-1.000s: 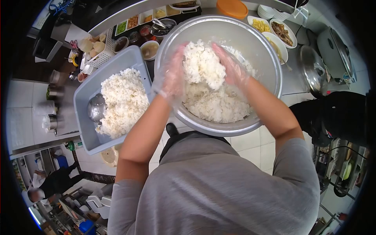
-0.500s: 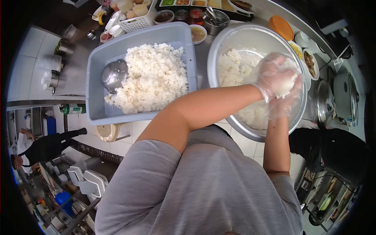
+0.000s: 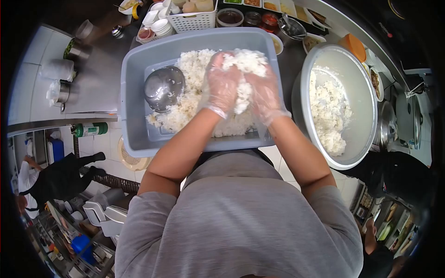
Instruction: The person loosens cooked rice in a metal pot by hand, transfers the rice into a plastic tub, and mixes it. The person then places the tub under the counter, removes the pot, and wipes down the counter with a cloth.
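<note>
My left hand (image 3: 221,84) and my right hand (image 3: 265,92), both in see-through plastic gloves, are cupped around a clump of white cooked rice (image 3: 248,61). They are over the right half of a grey-blue rectangular tub (image 3: 132,104). More cooked rice (image 3: 194,62) covers much of the tub's floor, partly hidden under my hands and wrists. A round metal bowl (image 3: 164,88) lies upside down on the rice at the tub's left. To the right stands a large round metal basin (image 3: 364,111) with rice (image 3: 330,113) along its left side.
Behind the tub are a white basket (image 3: 192,21), several sauce containers (image 3: 230,17) and a metal pot (image 3: 292,30). An orange lid (image 3: 353,46) and side dishes sit beyond the basin. Co-workers stand at left (image 3: 51,178) and right (image 3: 394,178).
Both hands have moved left from the basin to the tub, carrying rice. The tub and basin appear farther right in view, and the basin looks tilted.
</note>
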The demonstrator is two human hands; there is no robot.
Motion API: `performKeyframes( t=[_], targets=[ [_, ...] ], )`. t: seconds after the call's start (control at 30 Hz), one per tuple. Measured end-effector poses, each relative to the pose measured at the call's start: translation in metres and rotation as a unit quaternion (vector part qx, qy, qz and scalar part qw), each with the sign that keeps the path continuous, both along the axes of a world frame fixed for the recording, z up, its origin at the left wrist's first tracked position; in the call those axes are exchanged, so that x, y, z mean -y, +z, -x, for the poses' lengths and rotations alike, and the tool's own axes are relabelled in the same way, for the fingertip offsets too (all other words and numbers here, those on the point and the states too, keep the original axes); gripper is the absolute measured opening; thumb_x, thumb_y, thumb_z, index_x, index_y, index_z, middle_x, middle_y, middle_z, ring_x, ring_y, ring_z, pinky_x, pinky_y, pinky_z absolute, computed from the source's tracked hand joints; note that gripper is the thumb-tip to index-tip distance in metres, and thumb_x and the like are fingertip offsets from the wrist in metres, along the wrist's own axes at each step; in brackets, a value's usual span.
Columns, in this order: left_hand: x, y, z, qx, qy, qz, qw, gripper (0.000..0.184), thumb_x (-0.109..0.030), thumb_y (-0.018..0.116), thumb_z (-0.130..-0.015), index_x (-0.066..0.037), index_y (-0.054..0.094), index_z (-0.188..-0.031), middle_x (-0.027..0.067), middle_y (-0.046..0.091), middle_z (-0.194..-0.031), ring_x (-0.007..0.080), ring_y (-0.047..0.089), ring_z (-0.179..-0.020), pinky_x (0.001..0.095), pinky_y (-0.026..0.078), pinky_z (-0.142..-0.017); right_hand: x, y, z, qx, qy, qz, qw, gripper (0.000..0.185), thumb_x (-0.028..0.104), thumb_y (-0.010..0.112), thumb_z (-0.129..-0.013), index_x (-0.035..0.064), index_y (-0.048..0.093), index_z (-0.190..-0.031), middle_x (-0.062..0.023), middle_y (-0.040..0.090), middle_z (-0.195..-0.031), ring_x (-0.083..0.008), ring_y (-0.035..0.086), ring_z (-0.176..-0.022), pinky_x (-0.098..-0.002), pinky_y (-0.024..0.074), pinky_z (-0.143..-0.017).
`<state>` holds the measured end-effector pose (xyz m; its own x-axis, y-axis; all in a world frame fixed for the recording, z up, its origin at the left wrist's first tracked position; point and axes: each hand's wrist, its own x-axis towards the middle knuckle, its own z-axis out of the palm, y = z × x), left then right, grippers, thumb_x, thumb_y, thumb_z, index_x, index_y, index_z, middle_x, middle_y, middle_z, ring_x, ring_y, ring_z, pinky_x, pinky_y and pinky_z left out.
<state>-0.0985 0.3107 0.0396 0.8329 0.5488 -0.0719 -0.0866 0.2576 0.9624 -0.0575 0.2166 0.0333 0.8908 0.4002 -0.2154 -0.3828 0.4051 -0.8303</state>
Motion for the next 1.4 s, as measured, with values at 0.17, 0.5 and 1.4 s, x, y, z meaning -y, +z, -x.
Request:
performKeyframes(
  t=[0.17,0.5,1.4],
  targets=[
    [-0.076,-0.064,0.010,-0.088,-0.036,-0.100,0.990,0.050,-0.004,0.058,-0.082,0.004,0.042,-0.129,0.0113,0.061,-0.104,0.0138,0.058,-0.089,0.0250,0.048,-0.079,-0.031,-0.034,-0.005,0.063,0.106,0.093,0.988,0.053,-0.007,0.064,-0.075,-0.0060,0.047,-0.124,-0.0102,0.062,-0.108,-0.0151,0.061,-0.093,-0.0257,0.0495,-0.082],
    [-0.123,-0.027,0.026,-0.206,-0.087,-0.311,0.924,0.069,-0.052,0.054,-0.088,0.008,0.052,-0.120,0.0242,0.062,-0.107,0.0335,0.059,-0.100,0.0354,0.042,-0.092,-0.029,0.005,-0.027,0.242,0.126,0.500,0.822,0.039,0.032,0.070,-0.081,-0.0020,0.065,-0.098,-0.0149,0.069,-0.088,-0.0234,0.063,-0.080,-0.0322,0.0487,-0.076],
    [-0.133,-0.037,0.046,-0.025,-0.189,-0.455,0.870,0.036,0.011,0.044,-0.070,-0.007,0.053,-0.101,0.0186,0.054,-0.108,0.0345,0.051,-0.107,0.0360,0.038,-0.097,-0.009,0.010,0.009,0.320,0.178,0.545,0.754,0.067,0.030,0.070,-0.080,-0.0011,0.043,-0.132,-0.0227,0.058,-0.118,-0.0307,0.056,-0.111,-0.0335,0.0398,-0.097]
  ],
)
